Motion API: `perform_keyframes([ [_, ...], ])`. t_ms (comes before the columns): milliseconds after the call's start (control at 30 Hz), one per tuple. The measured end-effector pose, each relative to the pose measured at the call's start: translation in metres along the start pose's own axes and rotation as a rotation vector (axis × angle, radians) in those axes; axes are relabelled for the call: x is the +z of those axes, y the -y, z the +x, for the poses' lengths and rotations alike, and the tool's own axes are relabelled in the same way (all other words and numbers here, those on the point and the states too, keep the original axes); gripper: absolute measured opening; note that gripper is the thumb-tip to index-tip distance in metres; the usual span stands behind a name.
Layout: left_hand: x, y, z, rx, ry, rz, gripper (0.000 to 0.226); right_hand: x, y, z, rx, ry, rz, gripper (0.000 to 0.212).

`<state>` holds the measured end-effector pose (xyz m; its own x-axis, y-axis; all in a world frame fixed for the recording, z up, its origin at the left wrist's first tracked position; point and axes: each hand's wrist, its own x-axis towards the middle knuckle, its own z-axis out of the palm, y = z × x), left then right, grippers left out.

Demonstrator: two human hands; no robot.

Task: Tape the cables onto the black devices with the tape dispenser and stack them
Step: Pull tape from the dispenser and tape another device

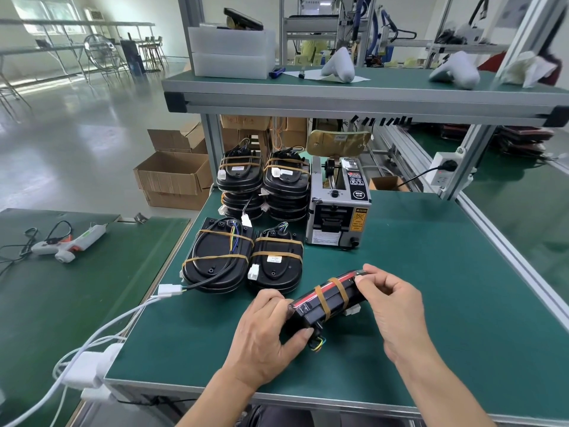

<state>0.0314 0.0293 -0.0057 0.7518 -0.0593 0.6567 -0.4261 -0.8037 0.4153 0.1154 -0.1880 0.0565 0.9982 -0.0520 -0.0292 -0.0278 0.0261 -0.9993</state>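
Note:
A black device (pixel 326 300) with a red strip and two tan tape bands is held on edge above the green table (pixel 431 272). My left hand (pixel 264 337) grips its near end, where coloured wires stick out. My right hand (pixel 391 300) pinches its far end with curled fingers. The grey tape dispenser (pixel 337 208) stands behind, at the table's middle. Two taped devices (pixel 215 263) (pixel 275 263) lie flat to the left. Two stacks of taped devices (pixel 240 183) (pixel 286 186) stand behind those.
A white connector and cable (pixel 168 290) trail off the table's left edge to white plugs (pixel 89 368). A glue gun (pixel 69 245) lies on the left table. An aluminium shelf (pixel 338 100) overhangs the back. Cardboard boxes (pixel 175 177) sit on the floor.

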Motion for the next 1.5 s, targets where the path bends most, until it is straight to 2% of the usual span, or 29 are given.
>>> perform_keyframes([
  [633,0.001,0.001,-0.001,0.012,0.007,-0.017,0.029,-0.001,0.005,0.007,-0.004,-0.016,-0.130,0.017],
  [1033,0.000,0.000,0.000,0.026,-0.005,-0.009,0.030,-0.004,0.000,0.011,0.037,-0.031,-0.050,0.012],
  [1167,0.001,0.001,-0.001,0.029,-0.003,-0.011,0.031,-0.005,-0.004,0.008,0.000,-0.060,-0.050,0.004],
  [1300,0.001,0.001,-0.001,0.024,-0.002,-0.006,0.032,-0.003,-0.006,0.006,-0.040,-0.048,-0.072,0.012],
  [1500,0.001,0.001,-0.001,0.027,-0.001,-0.001,0.033,-0.001,-0.009,0.005,-0.078,-0.035,-0.114,0.009],
])
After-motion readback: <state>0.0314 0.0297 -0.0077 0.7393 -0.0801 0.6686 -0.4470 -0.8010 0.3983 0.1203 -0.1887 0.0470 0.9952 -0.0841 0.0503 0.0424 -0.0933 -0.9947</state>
